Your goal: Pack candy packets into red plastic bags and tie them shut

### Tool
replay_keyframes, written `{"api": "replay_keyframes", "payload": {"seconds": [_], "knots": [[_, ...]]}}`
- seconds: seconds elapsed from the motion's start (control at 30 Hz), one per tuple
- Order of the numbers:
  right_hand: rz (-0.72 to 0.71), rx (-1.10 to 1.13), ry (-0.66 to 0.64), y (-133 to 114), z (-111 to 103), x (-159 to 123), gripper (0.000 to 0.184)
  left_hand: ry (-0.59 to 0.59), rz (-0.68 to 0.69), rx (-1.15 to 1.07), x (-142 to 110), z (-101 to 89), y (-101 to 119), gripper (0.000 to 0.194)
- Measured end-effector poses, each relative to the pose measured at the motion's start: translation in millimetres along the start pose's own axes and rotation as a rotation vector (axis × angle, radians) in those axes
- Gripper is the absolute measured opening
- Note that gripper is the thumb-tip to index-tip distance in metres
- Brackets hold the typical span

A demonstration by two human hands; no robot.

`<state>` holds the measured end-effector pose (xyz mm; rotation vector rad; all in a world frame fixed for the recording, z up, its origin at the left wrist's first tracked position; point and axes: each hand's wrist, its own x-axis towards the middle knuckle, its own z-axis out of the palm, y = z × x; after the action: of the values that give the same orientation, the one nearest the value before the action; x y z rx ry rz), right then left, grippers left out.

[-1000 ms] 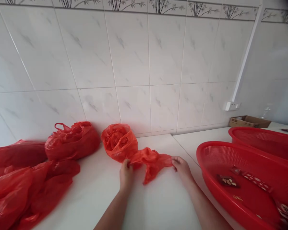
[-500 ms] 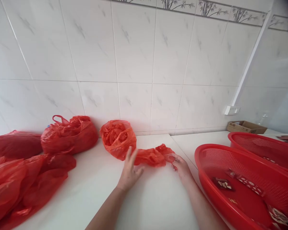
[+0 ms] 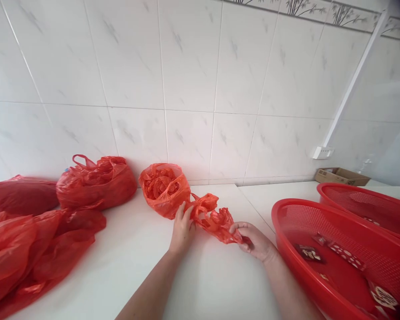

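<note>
A crumpled red plastic bag (image 3: 216, 218) stretches loosely between my two hands, low over the white table. My right hand (image 3: 256, 242) pinches its right end between thumb and fingers. At the other end, the fingers of my left hand (image 3: 182, 231) are closed on the bag; its thumb is partly hidden. Just behind my left hand stands a rounded red bag (image 3: 165, 189) stuffed with more crumpled red plastic, its side close to my fingertips.
More red bags lie on the left: a full one with a loop handle (image 3: 96, 182), a flatter one (image 3: 20, 195) and a loose spread-out one (image 3: 36, 258). On the right stand two red plastic baskets (image 3: 295, 205) (image 3: 340, 189), small wrapped packets (image 3: 346, 255) and a cardboard box (image 3: 342, 176).
My left hand has gone from spread fingers to a grip on the bag's left end. My right hand has shifted slightly down and right, and the bag is more drawn out.
</note>
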<state>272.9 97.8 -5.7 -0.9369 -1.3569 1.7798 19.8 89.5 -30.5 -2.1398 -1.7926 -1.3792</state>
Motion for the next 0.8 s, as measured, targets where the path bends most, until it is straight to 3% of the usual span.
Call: {"api": "replay_keyframes", "payload": {"seconds": [0.13,0.2,0.27,0.4,0.53,0.67,0.8], "knots": [[-0.02,0.026,0.021,3.0,-5.8,3.2,0.013,0.036,0.194,-0.006,-9.5,-16.1,23.1,0.049],[-0.009,0.016,0.009,3.8,-5.7,3.1,0.012,-0.039,0.33,0.0,-14.3,-15.4,36.5,0.066],[0.014,-0.008,-0.022,3.0,-4.3,1.4,0.012,-0.144,0.369,0.013,-17.1,-11.1,46.8,0.072],[0.079,-0.065,-0.096,-1.8,-3.3,-3.7,0.014,-0.305,0.238,-0.015,-18.4,-6.8,50.9,0.055],[0.039,-0.039,-0.071,-4.6,-7.6,-5.3,0.014,-0.35,0.189,-0.077,-19.7,-10.9,42.7,0.065],[-0.048,0.021,0.024,-6.3,-12.8,-6.5,0.017,-0.287,0.062,-0.116,-20.7,-8.8,37.9,0.062],[-0.201,0.06,0.196,-10.5,-17.7,-8.2,0.026,-0.17,-0.09,-0.171,-19.0,-5.6,29.3,0.027]]}}
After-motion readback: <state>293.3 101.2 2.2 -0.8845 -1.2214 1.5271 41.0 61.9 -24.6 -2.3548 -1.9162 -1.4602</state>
